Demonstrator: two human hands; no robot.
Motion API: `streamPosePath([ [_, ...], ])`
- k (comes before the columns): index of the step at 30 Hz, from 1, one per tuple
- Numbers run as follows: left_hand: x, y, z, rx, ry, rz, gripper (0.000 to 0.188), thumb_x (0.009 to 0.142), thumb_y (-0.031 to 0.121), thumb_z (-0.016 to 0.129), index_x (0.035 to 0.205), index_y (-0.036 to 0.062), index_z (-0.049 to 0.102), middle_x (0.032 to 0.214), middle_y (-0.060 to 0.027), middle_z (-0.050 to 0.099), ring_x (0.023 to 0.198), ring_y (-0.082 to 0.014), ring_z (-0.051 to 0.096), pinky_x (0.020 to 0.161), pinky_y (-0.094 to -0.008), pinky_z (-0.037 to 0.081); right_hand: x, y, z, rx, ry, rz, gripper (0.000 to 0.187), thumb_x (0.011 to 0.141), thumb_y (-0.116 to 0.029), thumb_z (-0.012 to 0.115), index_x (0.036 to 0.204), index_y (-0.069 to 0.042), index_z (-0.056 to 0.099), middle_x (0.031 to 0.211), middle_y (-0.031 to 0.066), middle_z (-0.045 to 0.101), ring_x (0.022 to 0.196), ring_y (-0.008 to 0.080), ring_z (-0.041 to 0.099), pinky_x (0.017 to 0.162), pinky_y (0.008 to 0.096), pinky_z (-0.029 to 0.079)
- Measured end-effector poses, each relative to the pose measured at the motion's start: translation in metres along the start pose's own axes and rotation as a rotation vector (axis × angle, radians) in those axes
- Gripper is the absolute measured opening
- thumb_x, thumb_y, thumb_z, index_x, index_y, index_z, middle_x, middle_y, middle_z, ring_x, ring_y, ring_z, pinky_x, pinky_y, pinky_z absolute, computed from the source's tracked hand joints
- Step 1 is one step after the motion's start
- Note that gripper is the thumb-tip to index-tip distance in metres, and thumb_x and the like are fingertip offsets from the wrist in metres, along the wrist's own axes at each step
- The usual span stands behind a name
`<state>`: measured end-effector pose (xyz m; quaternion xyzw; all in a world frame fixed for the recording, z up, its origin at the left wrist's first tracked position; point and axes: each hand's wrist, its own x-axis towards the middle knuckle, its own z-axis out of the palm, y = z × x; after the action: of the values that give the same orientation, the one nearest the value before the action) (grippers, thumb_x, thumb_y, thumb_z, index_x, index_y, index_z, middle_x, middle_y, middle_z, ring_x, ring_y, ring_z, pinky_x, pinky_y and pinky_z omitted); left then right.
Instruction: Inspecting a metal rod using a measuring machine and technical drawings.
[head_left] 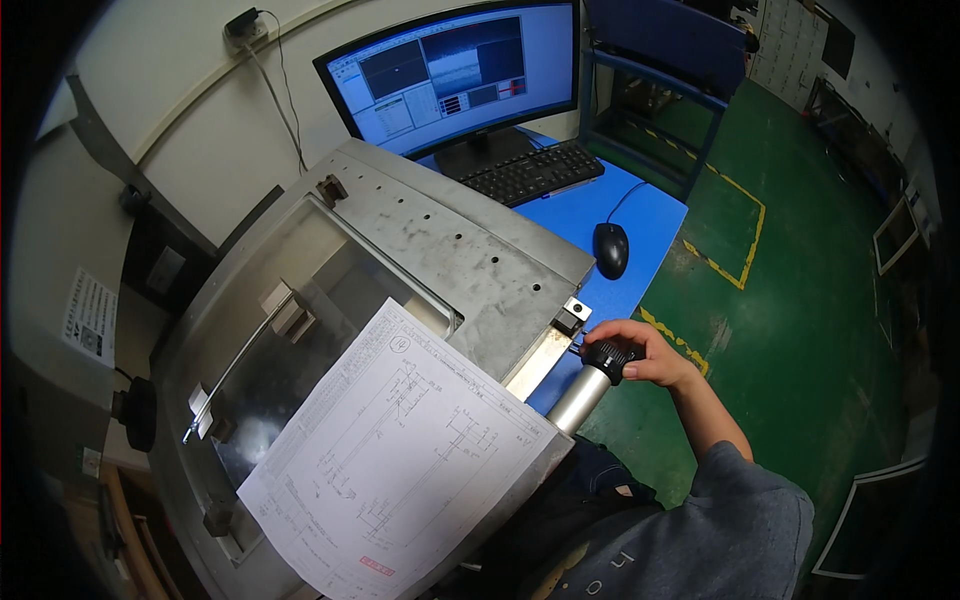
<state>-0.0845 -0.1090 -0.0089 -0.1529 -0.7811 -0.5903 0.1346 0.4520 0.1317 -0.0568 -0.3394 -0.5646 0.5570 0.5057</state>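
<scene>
My right hand (650, 354) is closed round a black ribbed knob (611, 358). This knob caps a silver cylinder (580, 400) that sticks out beside the near right corner of a grey metal machine table (430, 215). My left hand is out of sight. A drawing sheet (400, 460) with handwritten marks lies over the near part of the table and covers some of the glass. Beyond the sheet, a thin metal rod (240, 365) spans two small metal blocks; one is the upper block (290, 312).
At the back a monitor (455, 75) shows a measuring program. A keyboard (535, 172) and a black mouse (610, 250) rest on a blue desk (650, 225). On the left stands the machine's pale upright housing (65, 235). Yellow-striped lines (748, 245) mark the green floor.
</scene>
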Motion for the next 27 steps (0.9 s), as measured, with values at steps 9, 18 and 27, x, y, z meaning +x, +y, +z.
streamPosePath([
  [9,-0.002,0.011,0.002,-0.028,0.12,0.502,0.048,0.071,0.023,0.054,0.106,-0.0024,0.034,0.097,-0.0175,0.041,0.081,-0.025,0.043,0.068,-0.0329,0.038,0.001,-0.002,0.001,0.0,0.0,-0.001,0.053,0.062,-0.027,0.06,0.104,0.0,0.043,0.097,0.0088,0.049,0.084,0.0128,0.048,0.073,0.0236,0.037],
  [18,-0.025,0.06,0.028,0.343,0.208,0.996,0.051,0.07,0.042,0.049,0.091,-0.0038,0.042,0.093,-0.0171,0.041,0.087,-0.0285,0.039,0.075,-0.0401,0.03,-0.001,0.0,0.001,0.006,0.013,0.012,0.053,0.062,-0.027,0.061,0.104,0.0,0.043,0.096,0.0083,0.049,0.084,0.0126,0.048,0.073,0.0235,0.037],
  [27,-0.049,0.092,0.07,0.06,0.01,1.088,0.047,0.075,0.039,0.046,0.095,-0.0029,0.043,0.093,-0.0137,0.043,0.086,-0.0253,0.041,0.073,-0.0359,0.032,0.0,0.001,0.001,0.005,0.013,0.013,0.053,0.061,-0.027,0.061,0.104,0.0,0.043,0.096,0.0085,0.05,0.084,0.0125,0.048,0.073,0.0236,0.037],
])
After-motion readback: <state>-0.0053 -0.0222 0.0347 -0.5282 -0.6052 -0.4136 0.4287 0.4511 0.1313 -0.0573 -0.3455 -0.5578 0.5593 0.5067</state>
